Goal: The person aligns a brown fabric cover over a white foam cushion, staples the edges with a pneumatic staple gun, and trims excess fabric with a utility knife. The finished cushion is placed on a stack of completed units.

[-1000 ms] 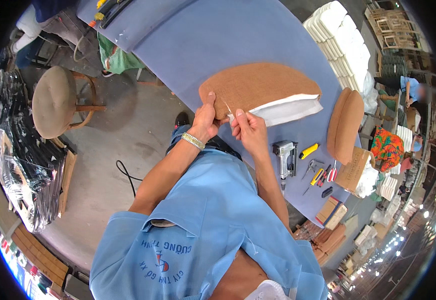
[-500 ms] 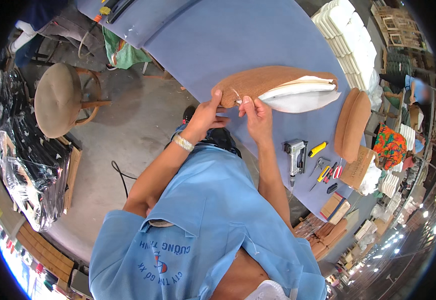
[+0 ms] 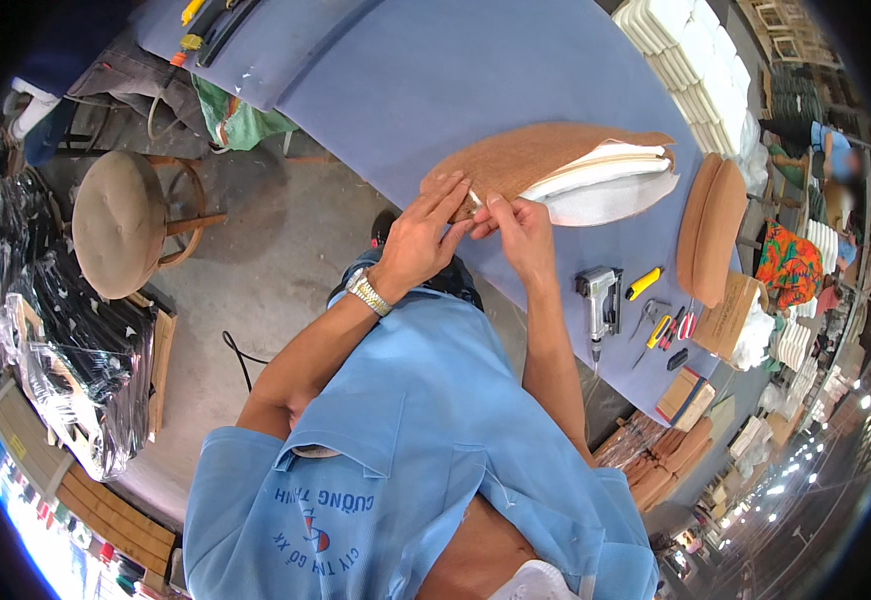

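Observation:
A brown fabric cushion (image 3: 531, 155) lies on the blue-covered table (image 3: 406, 75), its seam gaping on the near right side. White padding (image 3: 606, 185) shows in the gap. My left hand (image 3: 424, 232) grips the cushion's left end, fingers stretched over the fabric and thumb beneath. Close by, my right hand (image 3: 523, 238) pinches the edge at that same end. A small white bit shows between the two hands. What exactly the right fingertips hold is hidden.
To the right lie a staple gun (image 3: 599, 308), a yellow-handled knife (image 3: 645, 283), pliers and screwdrivers. Another brown cushion (image 3: 711, 230) sits beyond, near a cardboard box (image 3: 728, 315). White pads (image 3: 691, 75) are stacked at the far right. A round stool (image 3: 121, 225) stands left.
My left hand has turned and its fingers now lie flatter over the cushion's end. The right hand has shifted slightly, closer to the left one. The view has tilted a little.

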`<state>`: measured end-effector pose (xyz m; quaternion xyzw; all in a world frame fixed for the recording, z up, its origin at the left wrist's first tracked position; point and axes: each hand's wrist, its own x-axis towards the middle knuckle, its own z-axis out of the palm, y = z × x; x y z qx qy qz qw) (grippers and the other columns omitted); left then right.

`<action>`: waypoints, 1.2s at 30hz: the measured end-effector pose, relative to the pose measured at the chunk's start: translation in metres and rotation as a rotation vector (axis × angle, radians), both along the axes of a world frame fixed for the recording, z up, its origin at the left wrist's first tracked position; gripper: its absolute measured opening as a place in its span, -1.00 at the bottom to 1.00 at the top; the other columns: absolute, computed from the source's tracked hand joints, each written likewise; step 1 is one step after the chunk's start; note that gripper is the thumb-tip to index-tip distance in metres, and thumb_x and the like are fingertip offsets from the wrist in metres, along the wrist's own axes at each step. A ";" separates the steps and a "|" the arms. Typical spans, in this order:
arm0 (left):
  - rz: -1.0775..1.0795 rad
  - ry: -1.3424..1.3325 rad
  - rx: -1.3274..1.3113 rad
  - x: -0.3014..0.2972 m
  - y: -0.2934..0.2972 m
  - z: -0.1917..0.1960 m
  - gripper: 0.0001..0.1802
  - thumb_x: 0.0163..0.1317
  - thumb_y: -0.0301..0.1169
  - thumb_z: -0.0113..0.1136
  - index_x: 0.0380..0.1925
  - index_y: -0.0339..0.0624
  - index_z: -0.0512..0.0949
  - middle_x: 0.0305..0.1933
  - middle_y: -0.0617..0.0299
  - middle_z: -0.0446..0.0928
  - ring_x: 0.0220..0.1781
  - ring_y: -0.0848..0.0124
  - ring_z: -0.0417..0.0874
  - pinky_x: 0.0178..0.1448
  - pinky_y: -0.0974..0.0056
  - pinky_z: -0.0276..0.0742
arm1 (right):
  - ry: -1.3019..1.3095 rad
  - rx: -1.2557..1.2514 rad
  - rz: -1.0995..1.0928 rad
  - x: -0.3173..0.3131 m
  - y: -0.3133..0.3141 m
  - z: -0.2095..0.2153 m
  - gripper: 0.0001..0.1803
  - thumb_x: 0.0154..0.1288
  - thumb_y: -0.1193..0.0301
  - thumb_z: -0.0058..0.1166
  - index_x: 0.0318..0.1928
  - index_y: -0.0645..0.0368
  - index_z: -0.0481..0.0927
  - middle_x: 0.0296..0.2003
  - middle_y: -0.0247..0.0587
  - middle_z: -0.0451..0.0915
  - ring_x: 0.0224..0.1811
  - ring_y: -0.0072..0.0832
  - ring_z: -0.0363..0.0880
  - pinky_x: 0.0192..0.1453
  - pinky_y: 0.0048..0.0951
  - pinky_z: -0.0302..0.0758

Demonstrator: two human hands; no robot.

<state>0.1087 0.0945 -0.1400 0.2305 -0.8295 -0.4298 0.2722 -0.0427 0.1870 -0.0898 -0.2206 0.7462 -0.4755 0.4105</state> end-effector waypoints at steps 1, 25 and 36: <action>-0.007 -0.002 -0.007 0.001 0.000 -0.001 -0.38 0.35 -0.45 0.35 0.41 -0.23 0.48 0.49 -0.06 0.48 0.51 -0.03 0.49 0.46 0.05 0.54 | -0.002 0.051 -0.014 0.002 -0.005 0.007 -0.48 0.59 0.12 0.14 -0.39 0.33 0.71 -0.59 -0.21 0.67 -0.48 -0.52 0.69 -0.32 -0.47 0.56; 0.097 0.118 0.096 -0.001 0.006 -0.013 -0.26 0.19 -0.41 0.54 0.36 -0.19 0.42 0.33 -0.05 0.58 0.17 -0.02 0.74 0.07 0.06 0.77 | 0.187 0.218 0.041 0.013 -0.007 0.027 -0.43 0.57 0.05 0.12 -0.52 0.22 0.62 -0.74 -0.30 0.53 -0.66 -0.61 0.50 -0.51 -0.44 0.38; 0.084 0.013 0.103 -0.001 0.001 -0.003 -0.20 0.23 -0.30 0.54 0.45 -0.19 0.43 0.41 -0.05 0.56 -0.14 0.04 0.81 -0.21 0.14 0.72 | 0.283 0.226 0.054 0.018 -0.002 0.032 -0.43 0.57 0.08 0.11 -0.53 0.25 0.60 -0.75 -0.23 0.51 -0.69 -0.52 0.51 -0.53 -0.36 0.37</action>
